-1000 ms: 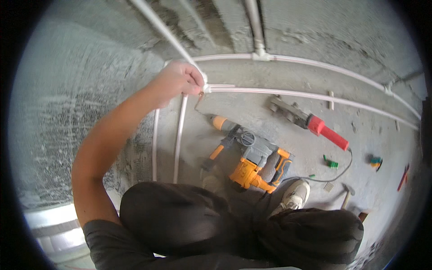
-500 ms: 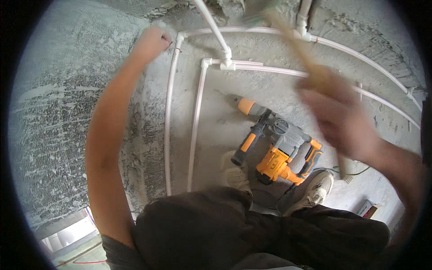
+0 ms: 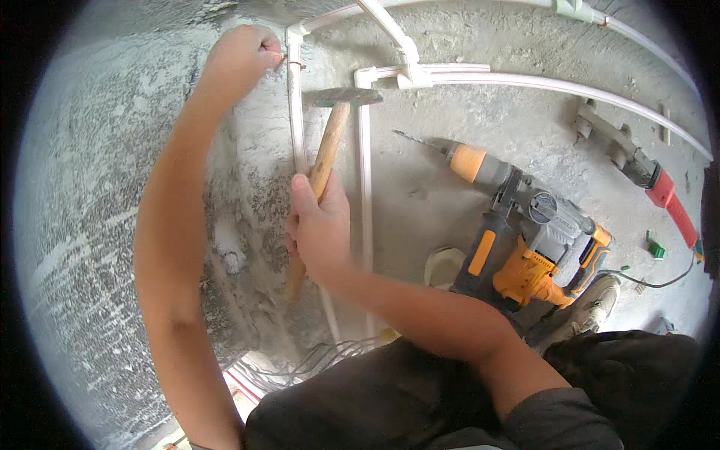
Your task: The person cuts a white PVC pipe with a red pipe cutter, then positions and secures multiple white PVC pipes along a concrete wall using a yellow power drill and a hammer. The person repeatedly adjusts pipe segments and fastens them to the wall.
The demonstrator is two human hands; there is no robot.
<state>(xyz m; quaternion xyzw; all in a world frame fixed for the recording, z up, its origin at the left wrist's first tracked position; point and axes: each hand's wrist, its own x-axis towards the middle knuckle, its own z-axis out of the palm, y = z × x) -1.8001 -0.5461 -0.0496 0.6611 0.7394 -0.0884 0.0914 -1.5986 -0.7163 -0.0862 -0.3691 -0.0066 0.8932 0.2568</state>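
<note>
My left hand (image 3: 241, 60) is closed in a pinch against the rough wall, beside the upper corner of the outer white pipe (image 3: 297, 120). At its fingertips shows a thin brownish piece (image 3: 281, 63), a nail or a bit of wire; I cannot tell which. A similar thin brown strand rings the pipe right beside it. My right hand (image 3: 322, 229) is wrapped round the wooden handle of a hammer (image 3: 328, 150). The hammer's metal head is raised below and to the right of my left hand, apart from it, overlapping the pipes in view.
An orange and grey rotary hammer drill (image 3: 536, 247) with a long bit lies on the concrete floor by my shoes (image 3: 592, 307). Farther right lies a red-handled power tool (image 3: 664, 191) with a cord, near a small green piece (image 3: 655, 246). Grey cables (image 3: 300, 364) coil below.
My right hand has swung the hammer from the right across to the left, toward my left hand. My left hand stays pinched by the pipe corner. The view has shifted left.
</note>
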